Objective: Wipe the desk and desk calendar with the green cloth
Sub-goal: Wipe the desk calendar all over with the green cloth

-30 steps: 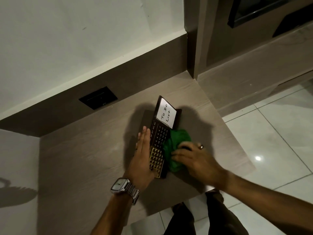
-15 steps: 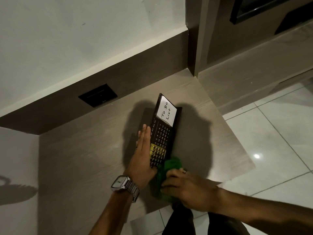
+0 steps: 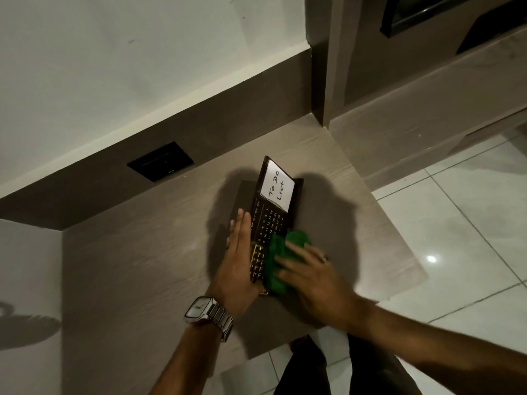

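Note:
A dark desk calendar [image 3: 268, 220] stands on the wooden desk [image 3: 137, 269], with a white "To Do List" note at its far end. My left hand [image 3: 236, 258] lies flat against the calendar's left side, fingers straight, bracing it. My right hand [image 3: 310, 277] presses the crumpled green cloth [image 3: 285, 252] onto the near right part of the calendar face. The cloth hides the calendar's lower right corner. A metal watch sits on my left wrist.
A black wall socket plate [image 3: 161, 161] sits on the brown back panel behind the desk. The desk's right and near edges drop to a white tiled floor [image 3: 456, 223]. A wooden column [image 3: 328, 67] rises at the desk's far right corner.
My right hand with the green cloth slid down off the calendar's near end, then came back up onto its face. My left hand stayed against the calendar.

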`<control>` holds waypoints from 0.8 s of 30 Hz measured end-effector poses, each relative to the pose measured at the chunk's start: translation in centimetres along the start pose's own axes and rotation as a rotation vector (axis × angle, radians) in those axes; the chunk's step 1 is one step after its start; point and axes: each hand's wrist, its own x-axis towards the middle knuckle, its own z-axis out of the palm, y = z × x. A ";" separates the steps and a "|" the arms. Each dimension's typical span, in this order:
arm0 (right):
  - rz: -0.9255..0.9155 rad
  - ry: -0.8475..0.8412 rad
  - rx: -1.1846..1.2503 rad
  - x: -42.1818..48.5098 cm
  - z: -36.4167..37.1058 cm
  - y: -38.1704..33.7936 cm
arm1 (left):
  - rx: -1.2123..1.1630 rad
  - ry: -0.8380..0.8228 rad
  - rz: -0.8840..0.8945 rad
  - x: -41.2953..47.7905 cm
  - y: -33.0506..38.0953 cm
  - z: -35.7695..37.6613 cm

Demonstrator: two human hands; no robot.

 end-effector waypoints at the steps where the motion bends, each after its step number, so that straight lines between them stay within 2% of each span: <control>1: -0.063 -0.053 -0.018 -1.1 0.3 -0.3 | -0.003 0.005 0.005 0.0 0.0 0.0; 3: -0.146 -0.114 -0.088 -1.7 0.3 0.2 | -0.006 -0.003 0.008 0.0 0.1 0.0; 5: -0.143 -0.109 -0.142 -0.4 0.1 1.7 | -0.009 -0.016 0.014 -0.1 0.1 -0.1; 13: 0.206 -0.081 -0.194 7.8 -4.2 9.8 | 0.021 0.025 -0.004 -0.2 0.1 -0.1; 18: 0.400 -0.013 -0.139 9.7 -4.5 10.0 | 0.019 0.027 -0.016 -0.1 0.2 -0.1; 21: 0.359 0.013 -0.108 7.0 -2.8 6.8 | 0.012 0.045 -0.013 -0.1 0.1 0.0; 24: 0.224 -0.068 -0.119 2.8 -0.7 3.1 | 0.002 0.048 -0.003 -0.1 -0.1 0.1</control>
